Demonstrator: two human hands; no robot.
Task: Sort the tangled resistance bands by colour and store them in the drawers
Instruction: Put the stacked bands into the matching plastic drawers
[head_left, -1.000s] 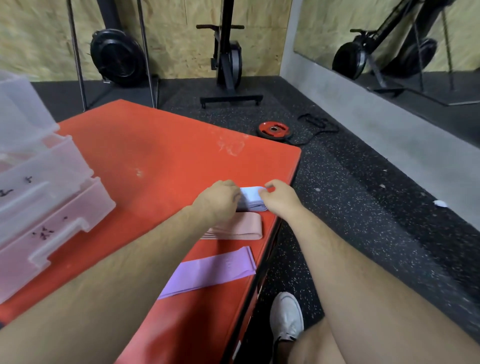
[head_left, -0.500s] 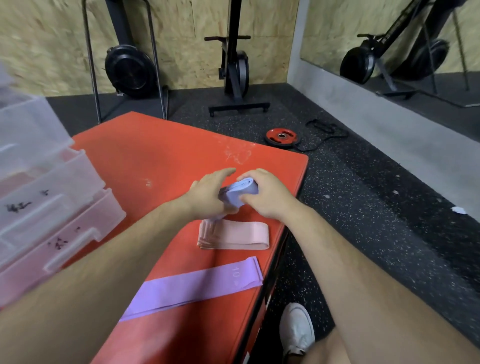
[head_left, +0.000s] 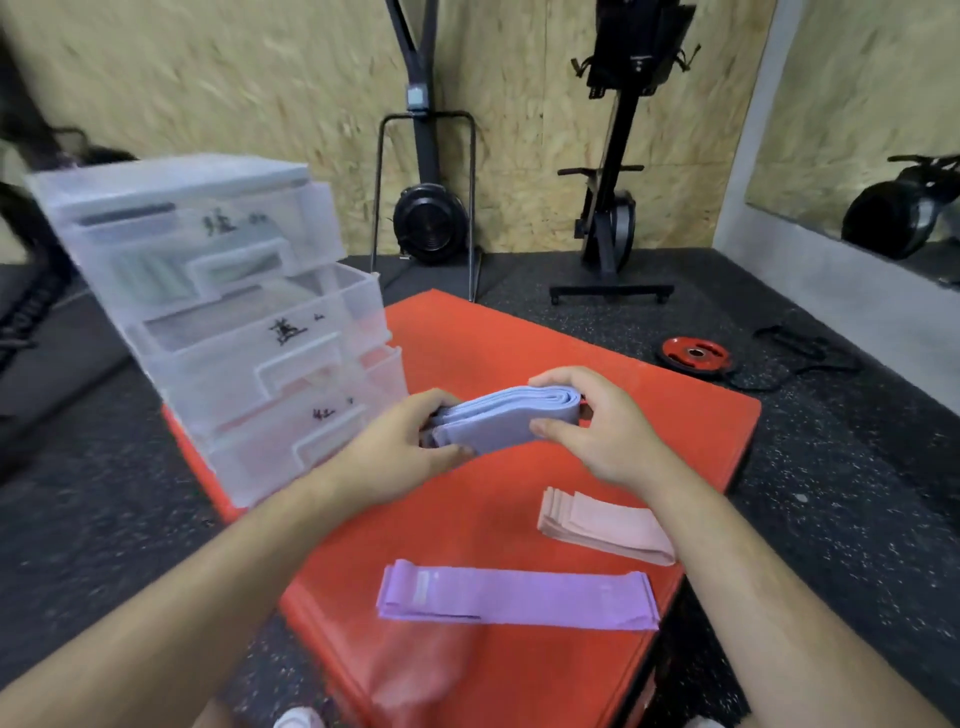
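1. Left hand (head_left: 400, 441): raised above the red padded counter (head_left: 519, 332), fingers curled round the left end of a folded pale-blue fabric resistance band (head_left: 509, 421); grasping it.
2. Right hand (head_left: 597, 421): thumb on the near side and fingers over the far side of the band's right, rounded end; grasping it.
3. Pale-blue band: folded in several layers, held between both hands clear of the counter surface, just right of the drawer unit.
4. Translucent white plastic three-drawer unit (head_left: 218, 312): stands on the far-left part of the counter. Each drawer front carries a black handwritten mark. The middle and bottom drawers project further forward than the top one. Contents are blurred; greenish material shows in the top drawer, the rest cannot be told.
5. Folded peach-pink fabric band (head_left: 602, 525): lies flat on the counter near its right edge, nearer than the right hand, apart from it.
6. Flat lilac-purple fabric band (head_left: 514, 597): lies stretched left to right on the near part of the counter, just nearer than the pink band, not touching it.
7. Red round weight plate (head_left: 695, 354): on the dark speckled floor, beyond the counter's far-right corner.
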